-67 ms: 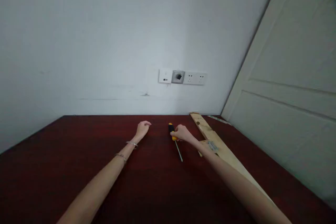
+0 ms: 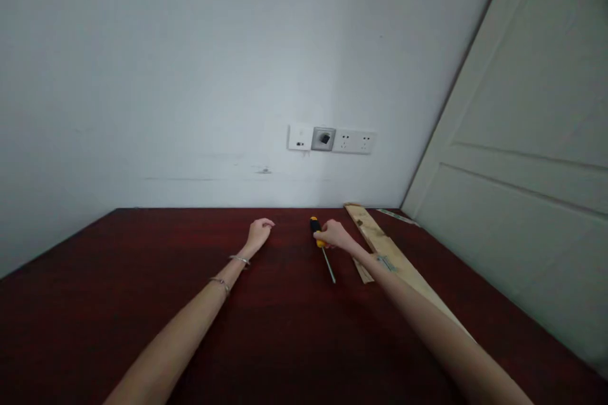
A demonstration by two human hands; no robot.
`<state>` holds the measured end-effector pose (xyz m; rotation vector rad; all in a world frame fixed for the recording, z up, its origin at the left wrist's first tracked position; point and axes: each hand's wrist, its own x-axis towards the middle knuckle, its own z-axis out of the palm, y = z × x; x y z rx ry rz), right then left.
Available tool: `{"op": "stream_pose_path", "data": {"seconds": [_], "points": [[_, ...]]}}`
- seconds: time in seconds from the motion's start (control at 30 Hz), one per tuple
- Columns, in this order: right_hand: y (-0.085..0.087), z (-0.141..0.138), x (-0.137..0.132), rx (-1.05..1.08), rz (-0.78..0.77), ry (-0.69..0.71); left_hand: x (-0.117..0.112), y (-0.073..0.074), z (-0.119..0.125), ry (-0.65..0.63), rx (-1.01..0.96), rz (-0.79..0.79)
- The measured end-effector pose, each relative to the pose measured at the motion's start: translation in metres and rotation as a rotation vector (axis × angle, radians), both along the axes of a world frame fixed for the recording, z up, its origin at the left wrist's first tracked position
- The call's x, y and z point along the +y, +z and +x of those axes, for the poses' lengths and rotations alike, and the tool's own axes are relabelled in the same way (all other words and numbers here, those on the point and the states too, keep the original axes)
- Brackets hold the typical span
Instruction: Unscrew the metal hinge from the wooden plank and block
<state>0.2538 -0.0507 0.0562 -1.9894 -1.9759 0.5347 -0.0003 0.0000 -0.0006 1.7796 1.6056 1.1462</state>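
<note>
My right hand (image 2: 334, 234) is closed round the black and yellow handle of a screwdriver (image 2: 315, 226). The tool's thin metal shaft slants down toward me and a little right, over the dark red table. To its left, my left hand (image 2: 261, 232) rests on the tabletop, its fingers curled in a loose fist with nothing showing in them. Right of my right hand lies a pale wooden board (image 2: 379, 235), with a metal hinge (image 2: 387, 262) on it and a shorter wood piece (image 2: 364, 272) at its side. My right forearm hides part of the boards.
The dark red table (image 2: 266, 329) meets a white wall with sockets (image 2: 352, 141) and a switch plate (image 2: 299, 137). A white panelled door or panel (image 2: 513, 190) borders the right side. A thin printed strip (image 2: 398, 216) lies at the back right.
My right hand has shifted slightly right and away from me with the screwdriver, uncovering more of the shorter wood piece. My left hand stays in place.
</note>
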Motion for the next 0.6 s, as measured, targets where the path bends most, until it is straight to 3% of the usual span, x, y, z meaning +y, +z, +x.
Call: {"op": "stream_pose_path", "data": {"seconds": [0.27, 0.6], "points": [[0.028, 0.065, 0.061, -0.177, 0.051, -0.128, 0.002, -0.003, 0.003, 0.028, -0.014, 0.009], [0.004, 0.089, 0.065, -0.315, 0.192, -0.101, -0.002, -0.002, 0.004, 0.031, -0.028, 0.01]]}}
